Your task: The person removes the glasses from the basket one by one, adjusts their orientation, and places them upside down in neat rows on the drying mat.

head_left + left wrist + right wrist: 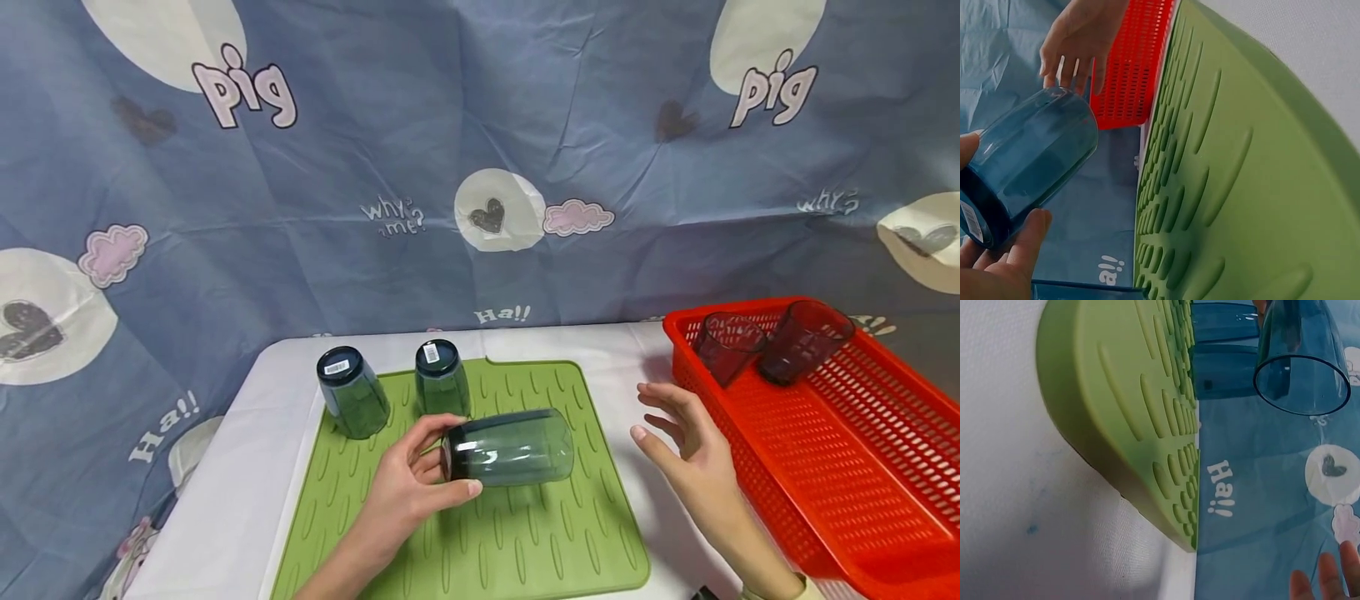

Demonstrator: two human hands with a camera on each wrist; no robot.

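My left hand [408,483] grips a blue-green drinking glass [517,448] near its dark base. The glass lies on its side in the air above the green drying mat [555,550], its mouth pointing right. In the left wrist view a label shows on the base of this glass [1035,156]. My right hand [693,467] is held apart from it, fingers spread and slightly bent, between the mat and the red basket [738,442]. Two more glasses stand upside down on the mat's far part: one at the left [356,400], another near the middle [442,383].
Inside the basket's far end lean two glasses, a shorter one [727,346] and a taller one [802,342]. A white cloth [217,517] covers the table, and a blue printed curtain [420,275] hangs behind it.
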